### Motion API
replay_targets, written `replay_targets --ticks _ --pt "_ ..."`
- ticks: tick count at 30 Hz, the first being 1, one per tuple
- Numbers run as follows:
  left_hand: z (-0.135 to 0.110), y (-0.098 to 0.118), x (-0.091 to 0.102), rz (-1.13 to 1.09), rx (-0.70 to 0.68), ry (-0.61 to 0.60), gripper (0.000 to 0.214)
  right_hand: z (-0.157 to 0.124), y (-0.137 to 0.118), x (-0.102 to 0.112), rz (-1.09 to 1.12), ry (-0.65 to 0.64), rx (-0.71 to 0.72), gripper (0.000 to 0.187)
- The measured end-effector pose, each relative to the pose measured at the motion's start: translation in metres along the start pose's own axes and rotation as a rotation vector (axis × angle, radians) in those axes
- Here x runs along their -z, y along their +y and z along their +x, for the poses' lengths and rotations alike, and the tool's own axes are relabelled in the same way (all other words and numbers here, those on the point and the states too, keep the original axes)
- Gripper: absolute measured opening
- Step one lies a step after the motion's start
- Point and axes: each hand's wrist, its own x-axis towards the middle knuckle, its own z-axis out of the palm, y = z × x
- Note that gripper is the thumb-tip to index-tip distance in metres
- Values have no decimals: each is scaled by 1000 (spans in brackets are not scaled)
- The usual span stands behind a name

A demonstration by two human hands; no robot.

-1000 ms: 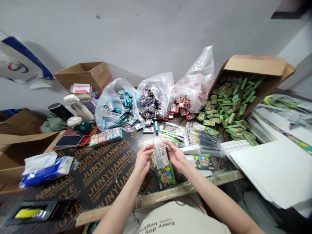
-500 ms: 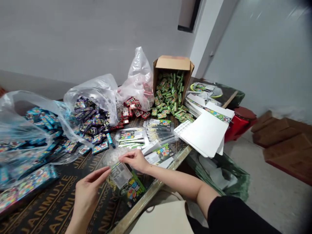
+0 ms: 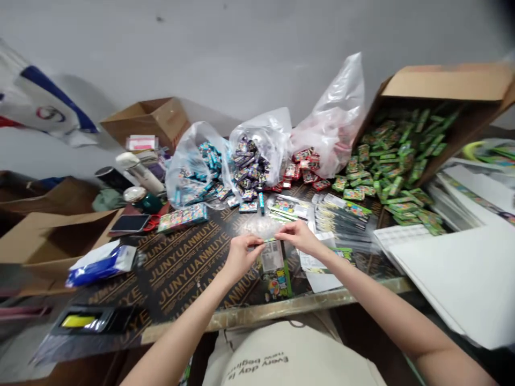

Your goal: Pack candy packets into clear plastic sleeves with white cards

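My left hand (image 3: 240,254) and my right hand (image 3: 300,236) both pinch the top edge of a green printed packet (image 3: 275,268) with a white barcode label. The packet hangs over the near part of the black plywood table (image 3: 181,271). Both hands have their fingers closed on the packet's upper rim. Just behind them lie flat stacks of similar green packets (image 3: 340,217) in clear sleeves.
Clear bags of blue (image 3: 197,171), purple (image 3: 251,166) and red (image 3: 322,139) small boxes lie at the back. A tipped carton (image 3: 438,96) spills green boxes. White sheets (image 3: 454,268) are at right. Cartons (image 3: 52,241), a phone (image 3: 129,222), tissues (image 3: 100,262) and bottles (image 3: 137,171) are at left.
The view swung right, then back to the table's centre. Both hands kept the packet, now gripping it by its top edge and holding it more upright.
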Motion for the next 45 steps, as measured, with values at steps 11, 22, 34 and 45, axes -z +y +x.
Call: replay_targets --ticks 11,22,34,45 --pt "5 -8 -8 -61 -106 -133 10 -15 37 57 -605 222 65 23" --pt "10 -11 -13 -177 80 -63 7 -38 98 115 -944 -67 -165 10" --pt "8 -20 -19 -129 112 -31 10 -52 104 97 -947 41 -38 20" --pt "6 -21 -17 -61 27 -20 6 -8 64 119 -742 2 -194 12"
